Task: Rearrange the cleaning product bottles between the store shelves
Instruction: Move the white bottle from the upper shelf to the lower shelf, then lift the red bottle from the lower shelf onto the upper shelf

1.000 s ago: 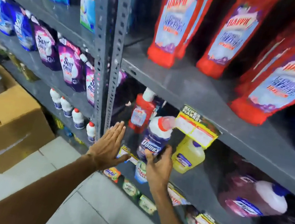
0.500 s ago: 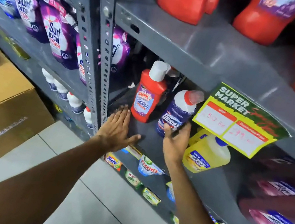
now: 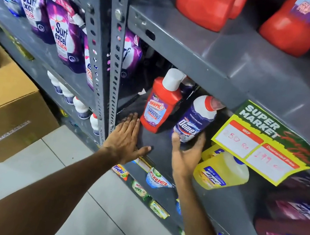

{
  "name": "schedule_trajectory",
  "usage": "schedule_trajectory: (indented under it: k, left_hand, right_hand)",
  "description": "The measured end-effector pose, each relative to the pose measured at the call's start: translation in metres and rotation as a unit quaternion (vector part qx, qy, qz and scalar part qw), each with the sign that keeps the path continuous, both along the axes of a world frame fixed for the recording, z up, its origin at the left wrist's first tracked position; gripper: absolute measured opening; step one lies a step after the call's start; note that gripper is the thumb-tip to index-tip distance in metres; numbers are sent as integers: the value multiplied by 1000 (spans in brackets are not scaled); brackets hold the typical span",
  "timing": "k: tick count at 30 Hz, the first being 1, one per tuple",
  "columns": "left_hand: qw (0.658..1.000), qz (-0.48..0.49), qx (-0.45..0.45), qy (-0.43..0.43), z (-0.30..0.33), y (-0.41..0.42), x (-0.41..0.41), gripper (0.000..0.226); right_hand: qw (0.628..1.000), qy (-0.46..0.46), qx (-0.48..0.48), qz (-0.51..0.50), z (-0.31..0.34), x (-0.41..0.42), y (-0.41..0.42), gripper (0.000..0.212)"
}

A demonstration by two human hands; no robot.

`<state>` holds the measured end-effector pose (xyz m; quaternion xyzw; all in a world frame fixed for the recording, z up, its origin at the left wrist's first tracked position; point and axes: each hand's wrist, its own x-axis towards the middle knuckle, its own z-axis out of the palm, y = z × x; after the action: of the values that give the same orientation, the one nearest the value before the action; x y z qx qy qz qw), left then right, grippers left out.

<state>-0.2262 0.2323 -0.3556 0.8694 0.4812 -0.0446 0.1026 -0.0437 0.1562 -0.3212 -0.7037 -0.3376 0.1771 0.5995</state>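
Observation:
My right hand grips the base of a dark blue Domex bottle with a red and white cap, tilted on the grey middle shelf. My left hand lies flat and open on that shelf, its fingertips just left of a red Harpic bottle with a white cap that stands upright. A yellow cleaner bottle lies to the right of my right hand. Large red Harpic bottles stand on the shelf above.
A yellow supermarket price tag hangs from the upper shelf edge over the yellow bottle. Purple Surf Excel pouches fill the left bay behind the perforated upright. Cardboard boxes sit on the floor at left. Dark purple bottles lie at right.
The view has moved closer to the shelf. My right hand has closed around the base of the Domex bottle. My left hand has slid forward toward the red Harpic bottle.

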Motion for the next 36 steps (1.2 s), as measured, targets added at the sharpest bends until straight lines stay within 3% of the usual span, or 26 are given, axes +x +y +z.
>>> schedule_trajectory:
  k: [2, 7, 12, 17, 21, 29, 36]
  left_hand:
    - [1000, 1, -2, -1, 0, 0, 0, 114]
    - [1000, -2, 2, 8, -1, -1, -1, 113]
    - [1000, -4, 14, 3, -7, 1, -2, 118]
    - [1000, -5, 16, -15, -8, 2, -2, 118]
    - [1000, -3, -5, -15, -3, 4, -2, 130]
    - [998, -29, 1, -54, 14, -40, -20, 124]
    - [993, -57, 54, -86, 85, -91, -65, 112]
  right_hand:
    - [999, -17, 19, -24, -5, -20, -15, 69]
    - [998, -52, 12, -27, -13, -68, -23, 53]
    - [998, -24, -37, 55, 5, -66, 25, 67]
    - [996, -51, -52, 59, 4, -59, 58, 45]
    - [996, -41, -41, 69, -1, -50, 61, 40]
    - [989, -90, -63, 104, 16, -55, 5, 37]
    - [982, -97, -87, 134, 87, -72, -67, 45]
